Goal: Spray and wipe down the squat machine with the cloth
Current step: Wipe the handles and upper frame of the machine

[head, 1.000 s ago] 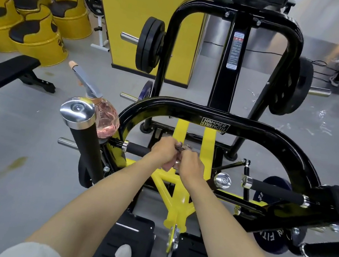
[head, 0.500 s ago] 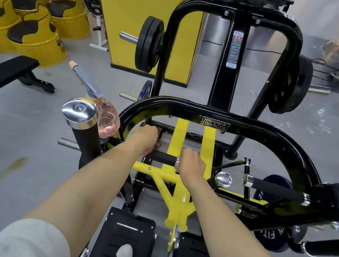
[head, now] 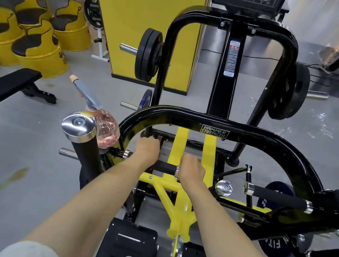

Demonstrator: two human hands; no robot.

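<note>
Since a second ago the two hands have parted: they were bunched together at the middle of the bar, and now the left hand [head: 147, 147] sits further out to the left while the right hand [head: 193, 169] has stayed near the yellow frame [head: 181, 140] of the squat machine [head: 253, 134]. The left hand lies knuckles-up over the black handle [head: 163, 167], fingers curled down past its far side. The cloth is not in plain sight, so I cannot tell whether it is bunched under that palm. The right hand's fingers curl down over the handle's inner end, beside the chrome collar [head: 177, 171]. The handle's long axis runs left to right across the view, dipping a little toward the right. The stretch not yet covered lies to the left of the left hand, toward the outer collar [head: 126, 154], so the left hand is the nearer one for the next pass. The pink spray bottle [head: 105, 130] stands just beyond that end, also on the left hand's side.
</note>
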